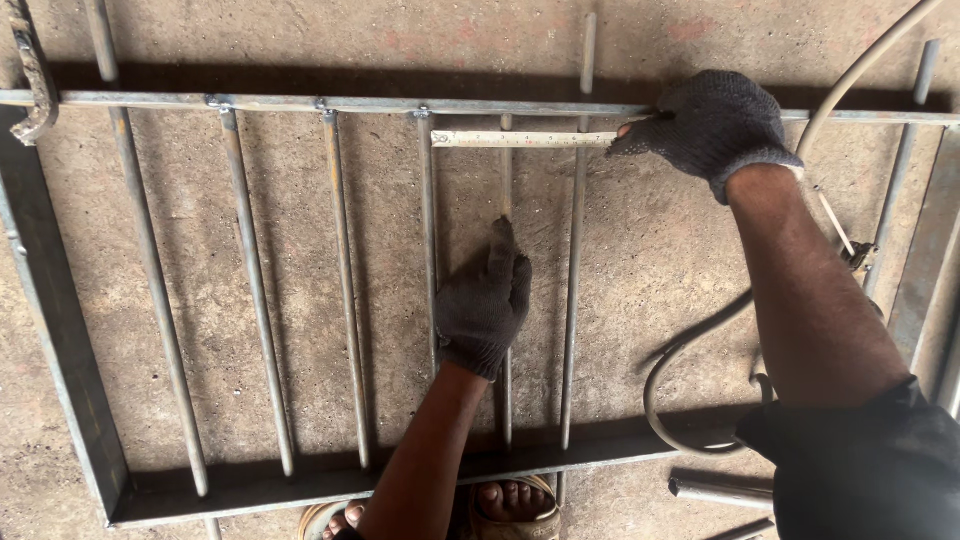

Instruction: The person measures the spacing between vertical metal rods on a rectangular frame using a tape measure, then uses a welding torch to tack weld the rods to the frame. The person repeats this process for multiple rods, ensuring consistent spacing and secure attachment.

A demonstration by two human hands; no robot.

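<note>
— Where are our hands?
— Our right hand (712, 120) pinches the tape measure (522, 139) flat under the frame's top rail (300, 102). Our left hand (484, 300) lies on a loose vertical rod (506, 400), fingers extended.
— Gripping it?
— Probably just pressing; we can't tell. A cable (690, 340) curls just right of the rods.

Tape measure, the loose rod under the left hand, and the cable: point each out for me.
tape measure (520, 139), head view, middle of the extended blade.
loose rod (506, 400), head view, lower stretch below the left hand (483, 305).
cable (690, 335), head view, curved part on the floor.
</note>
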